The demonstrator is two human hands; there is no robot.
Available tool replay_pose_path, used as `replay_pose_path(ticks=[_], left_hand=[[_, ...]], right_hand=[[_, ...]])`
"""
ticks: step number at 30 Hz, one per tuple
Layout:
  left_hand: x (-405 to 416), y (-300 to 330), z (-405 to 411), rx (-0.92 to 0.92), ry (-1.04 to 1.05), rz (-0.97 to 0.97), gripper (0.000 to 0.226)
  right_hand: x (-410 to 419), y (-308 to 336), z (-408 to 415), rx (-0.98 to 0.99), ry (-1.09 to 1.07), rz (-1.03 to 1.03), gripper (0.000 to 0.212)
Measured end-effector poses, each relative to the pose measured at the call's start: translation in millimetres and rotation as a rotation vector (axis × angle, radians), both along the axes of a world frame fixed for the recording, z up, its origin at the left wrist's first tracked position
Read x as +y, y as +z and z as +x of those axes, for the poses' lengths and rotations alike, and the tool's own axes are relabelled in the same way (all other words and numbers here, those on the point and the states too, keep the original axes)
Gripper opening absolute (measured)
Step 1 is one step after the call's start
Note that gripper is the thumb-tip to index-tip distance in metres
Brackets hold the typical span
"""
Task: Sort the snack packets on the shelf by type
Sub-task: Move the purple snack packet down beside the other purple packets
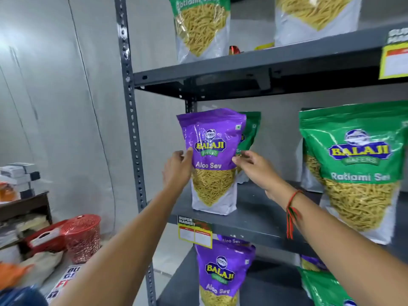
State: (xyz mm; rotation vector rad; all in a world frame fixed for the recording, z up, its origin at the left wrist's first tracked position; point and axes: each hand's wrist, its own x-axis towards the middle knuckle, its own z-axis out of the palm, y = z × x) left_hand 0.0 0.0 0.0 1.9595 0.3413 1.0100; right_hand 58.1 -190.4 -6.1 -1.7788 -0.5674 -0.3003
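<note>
While the purple Aloo Sev pouch stands at the middle shelf's front-left corner, the left hand pinches its left edge, thumb in front. The right hand touches the right edge; whether it's gripping, I cannot tell. Likely light, crinkly and slippery: best held at both sides.

Off to the left, a red perforated basket stands beside a printed sign. Behind it, a dark wooden counter carries stacked white boxes.
</note>
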Motion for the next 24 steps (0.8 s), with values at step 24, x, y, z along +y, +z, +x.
replay_pose_path(ticks=[24], left_hand=[[-72.9, -32.1, -59.3, -0.386, 0.065, -0.176, 0.026]], right_hand=[[-46.6, -17.9, -71.6, -0.071, 0.000, 0.307, 0.014]])
